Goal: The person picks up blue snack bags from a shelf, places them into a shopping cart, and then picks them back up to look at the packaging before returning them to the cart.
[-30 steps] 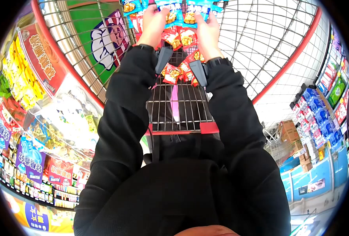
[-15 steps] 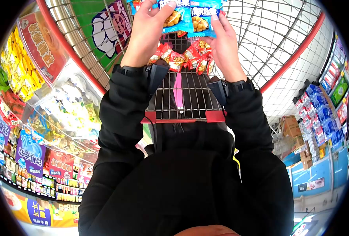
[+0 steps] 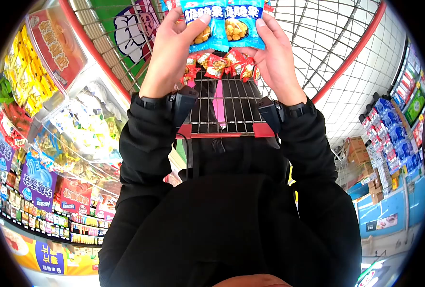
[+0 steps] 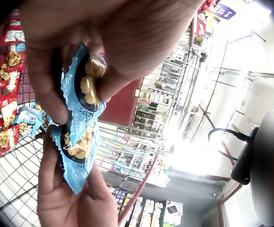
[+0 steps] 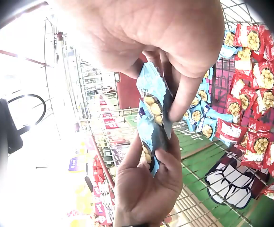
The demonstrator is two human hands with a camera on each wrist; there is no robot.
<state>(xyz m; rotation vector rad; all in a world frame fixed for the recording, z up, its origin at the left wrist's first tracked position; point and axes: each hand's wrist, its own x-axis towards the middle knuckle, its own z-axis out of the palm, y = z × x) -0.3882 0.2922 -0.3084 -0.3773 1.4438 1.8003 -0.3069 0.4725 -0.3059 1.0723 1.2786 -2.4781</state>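
Note:
Side by side in front of me are two small blue snack bags with a picture of golden nuggets. My left hand (image 3: 167,57) pinches the left snack bag (image 3: 203,33) between thumb and fingers. The right snack bag (image 3: 241,31) is pinched the same way by my right hand (image 3: 277,60). Their inner edges meet in the head view. From the left wrist, the bags (image 4: 87,90) appear nearly edge-on, held above the cart's wire basket. Red snack bags (image 3: 215,65) lie in the cart beneath, partly covered by the blue ones.
Red rails (image 3: 351,60) edge the wire cart around the hands. More blue bags (image 5: 205,127) lie beside the red ones in it. Clear bins of packaged goods (image 3: 85,124) stand close at the left. Shelves and stacked blue packs (image 3: 396,131) are on the right.
Both hands have come up and nearer to the body with the blue bags. The two bags now show larger and stand more upright and level, above the red bags.

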